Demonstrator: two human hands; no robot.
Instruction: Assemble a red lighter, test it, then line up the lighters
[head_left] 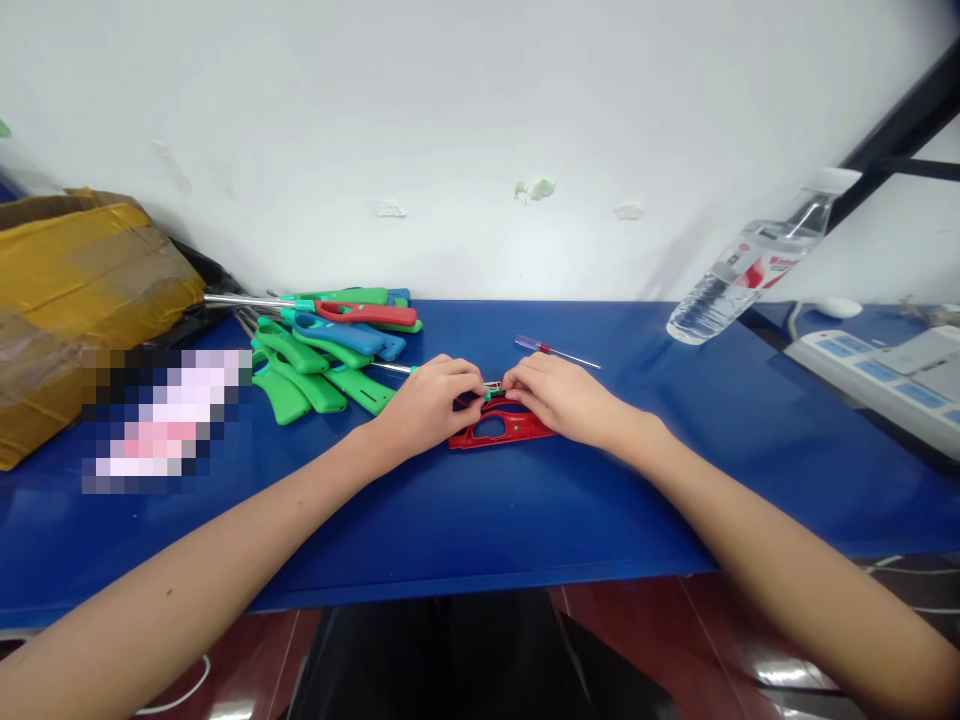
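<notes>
A red plastic handle shell (510, 428) lies on the blue table, its inner side facing up. Just above it, my left hand (442, 400) pinches a small green part (487, 393) that has thin wires and a metal tube reaching out to the left behind the fingers. My right hand (559, 395) is closed on the other end of the same small assembly, with its fingertips almost touching those of my left hand. What exactly the right fingertips hold is too small to tell. A screwdriver (556, 352) with a clear purple handle rests behind my right hand.
Several green, blue and red long-necked lighters (300, 365) are piled at the left, beside a taped cardboard box (90, 310). A water bottle (757, 265) stands at the back right, near a white power strip (885, 375). Behind the table (465, 520) rises a white wall.
</notes>
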